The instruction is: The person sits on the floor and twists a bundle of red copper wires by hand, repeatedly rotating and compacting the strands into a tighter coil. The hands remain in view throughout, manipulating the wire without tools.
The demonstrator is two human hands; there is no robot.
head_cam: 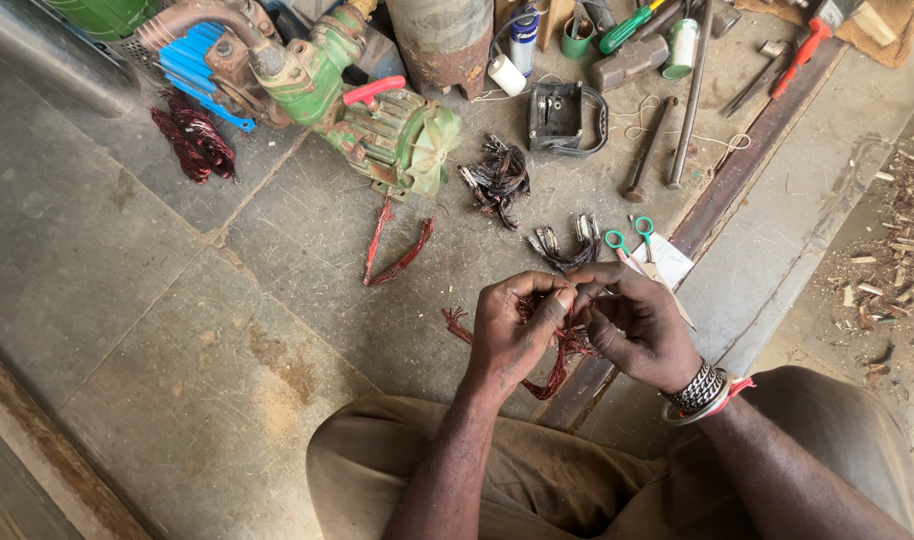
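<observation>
My left hand [512,335] and right hand [632,325] meet in front of my knees, fingertips together, both pinched on a bundle of reddish copper wire [557,350]. The bundle hangs between my palms, its loose ends trailing down toward the floor [177,330] and fanning out to the left. My right wrist carries metal bracelets [699,392].

Just beyond my hands lie green-handled scissors [632,235] on a scrap of white paper, beside a small clump of dark wire pieces [567,245]. A bent red wire loop [392,250] lies to the left.

Farther off: a green motor pump [377,120], a larger dark wire heap [497,180], a hammer [649,150], a long steel rod [692,95], and a red wire coil [195,140] at far left.
</observation>
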